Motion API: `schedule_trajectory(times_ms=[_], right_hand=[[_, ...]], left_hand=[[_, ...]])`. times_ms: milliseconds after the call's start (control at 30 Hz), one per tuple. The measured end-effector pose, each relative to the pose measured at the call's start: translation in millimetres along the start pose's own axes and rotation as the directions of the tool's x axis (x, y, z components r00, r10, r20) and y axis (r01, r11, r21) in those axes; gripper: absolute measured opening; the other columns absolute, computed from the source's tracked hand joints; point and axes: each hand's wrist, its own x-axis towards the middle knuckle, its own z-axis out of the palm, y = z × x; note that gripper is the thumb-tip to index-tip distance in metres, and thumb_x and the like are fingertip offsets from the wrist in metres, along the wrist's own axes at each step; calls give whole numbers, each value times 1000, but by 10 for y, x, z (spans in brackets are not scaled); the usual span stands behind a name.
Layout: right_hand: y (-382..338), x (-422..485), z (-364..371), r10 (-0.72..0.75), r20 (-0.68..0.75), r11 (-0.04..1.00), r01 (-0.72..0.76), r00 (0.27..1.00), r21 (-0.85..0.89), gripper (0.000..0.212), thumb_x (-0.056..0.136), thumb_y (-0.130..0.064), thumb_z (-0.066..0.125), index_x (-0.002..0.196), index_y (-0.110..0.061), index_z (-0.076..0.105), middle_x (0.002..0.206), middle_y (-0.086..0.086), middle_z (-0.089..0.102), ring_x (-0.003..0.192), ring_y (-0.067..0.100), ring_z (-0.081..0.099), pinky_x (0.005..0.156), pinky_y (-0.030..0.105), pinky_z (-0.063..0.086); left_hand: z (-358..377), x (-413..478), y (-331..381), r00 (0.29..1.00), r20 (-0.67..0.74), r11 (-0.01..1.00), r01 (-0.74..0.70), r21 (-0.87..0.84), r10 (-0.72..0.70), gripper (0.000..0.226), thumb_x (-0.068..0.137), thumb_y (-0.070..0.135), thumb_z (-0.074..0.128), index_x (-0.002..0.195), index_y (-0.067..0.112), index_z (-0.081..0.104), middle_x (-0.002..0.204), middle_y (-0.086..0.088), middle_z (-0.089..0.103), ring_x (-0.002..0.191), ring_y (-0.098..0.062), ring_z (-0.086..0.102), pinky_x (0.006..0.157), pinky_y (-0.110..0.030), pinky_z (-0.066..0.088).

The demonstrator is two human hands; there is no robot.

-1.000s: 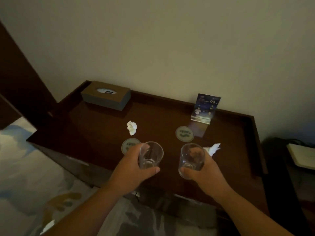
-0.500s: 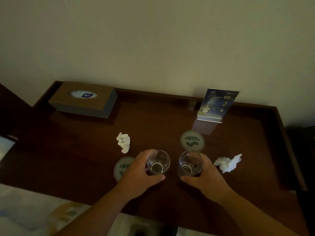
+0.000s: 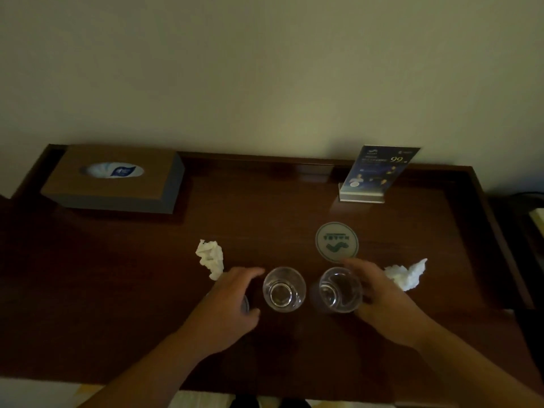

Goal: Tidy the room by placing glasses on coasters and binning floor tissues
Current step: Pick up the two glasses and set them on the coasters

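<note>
Two clear glasses stand upright side by side on the dark wooden table (image 3: 294, 201). The left glass (image 3: 284, 290) stands free; my left hand (image 3: 229, 301) is just left of it, fingers loosely curved, with a small gap between them. My right hand (image 3: 382, 295) curves its fingers and thumb round the right side of the right glass (image 3: 340, 290). A round green coaster (image 3: 337, 242) lies bare just behind the right glass. A second coaster is almost wholly hidden under my left hand. Neither glass is on a coaster.
Crumpled white tissues lie on the table: one (image 3: 210, 257) behind my left hand, another (image 3: 404, 275) beside my right hand. A brown tissue box (image 3: 114, 178) sits at the back left, a blue card stand (image 3: 379, 172) at the back right. The table has a raised rim.
Both glasses came down onto the table between the coasters. My left hand has let go of its glass and drawn slightly left. The camera moved closer over the table.
</note>
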Motion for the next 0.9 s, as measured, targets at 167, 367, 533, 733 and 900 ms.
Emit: schedule_trajectory(times_ms=[167, 367, 533, 733, 900], right_hand=[[-134, 349, -173, 51, -250, 984, -91, 967, -153, 46, 87, -10, 59, 128, -27, 48, 130, -2, 50, 106, 10, 56, 84, 25, 52], [-278, 776, -180, 157, -290, 919, -248, 944, -307, 65, 80, -29, 72, 136, -21, 40, 133, 9, 41, 114, 26, 52, 95, 38, 45], [-274, 915, -160, 217, -272, 875, -311, 938, -372, 73, 77, -29, 74, 139, -22, 36, 132, 14, 39, 114, 31, 51, 97, 44, 47], [-275, 1005, -240, 274, -205, 849, -336, 940, -406, 72, 74, -26, 78, 133, -23, 37, 127, 14, 40, 111, 32, 53, 92, 44, 51], [-300, 1079, -322, 261, -244, 860, -340, 934, -381, 35, 79, -19, 69, 106, -15, 47, 111, 10, 53, 97, 26, 58, 85, 42, 54]], left_hand=[[-204, -14, -157, 995, 34, 915, 74, 398, -95, 52, 87, 39, 59, 134, 31, 40, 131, 8, 42, 121, -12, 41, 97, -28, 41], [-191, 65, -187, 979, 32, 822, 149, 549, -199, 63, 79, 42, 66, 132, 29, 35, 123, -1, 47, 112, -20, 47, 92, -35, 45], [-195, 86, -180, 965, 26, 837, 213, 504, -262, 44, 78, 40, 67, 113, 25, 45, 107, 2, 50, 98, -16, 50, 83, -32, 48], [-456, 179, -46, 958, 33, 927, 265, 266, -284, 6, 91, 33, 56, 89, 30, 61, 90, 10, 57, 75, -4, 57, 62, -19, 43], [-811, 430, 22, 931, -165, 941, 304, -145, -326, 12, 91, 23, 57, 80, 21, 61, 78, 2, 61, 68, -14, 57, 58, -27, 43]])
